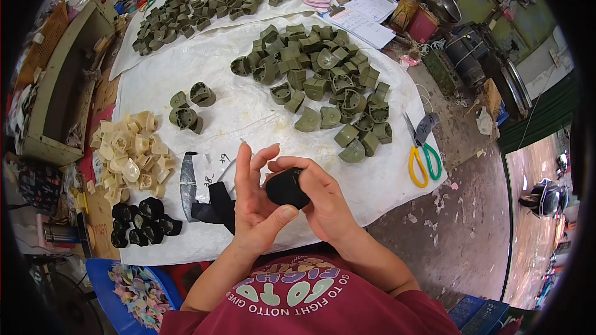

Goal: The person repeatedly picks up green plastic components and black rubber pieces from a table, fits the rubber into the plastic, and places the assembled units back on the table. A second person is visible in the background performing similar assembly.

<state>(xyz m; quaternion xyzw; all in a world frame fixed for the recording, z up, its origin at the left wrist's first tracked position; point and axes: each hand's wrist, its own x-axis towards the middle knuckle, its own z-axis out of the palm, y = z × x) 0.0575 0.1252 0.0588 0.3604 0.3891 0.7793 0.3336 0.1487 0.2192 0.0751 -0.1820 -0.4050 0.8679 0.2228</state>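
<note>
A rounded black shoe heel block (287, 188) is held up between my hands over the near edge of the table. My right hand (326, 201) wraps round it from the right, thumb and curled fingers against it. My left hand (254, 201) has its thumb on the block's lower edge, with two fingers stretched upward; the rest of its grip is partly hidden. Black strips of material (221, 206) lie just left of my left hand. Several black heel blocks (146, 221) are grouped at the near left, beside a heap of cream pieces (131, 156).
Olive heel blocks (316, 85) pile across the table's (214, 125) middle right, with a few (202, 93) at left and more (197, 10) beyond. Yellow-and-green-handled scissors (419, 160) lie by the right edge. A blue basin (105, 285) of scraps stands at lower left. Papers (363, 15) lie at far right.
</note>
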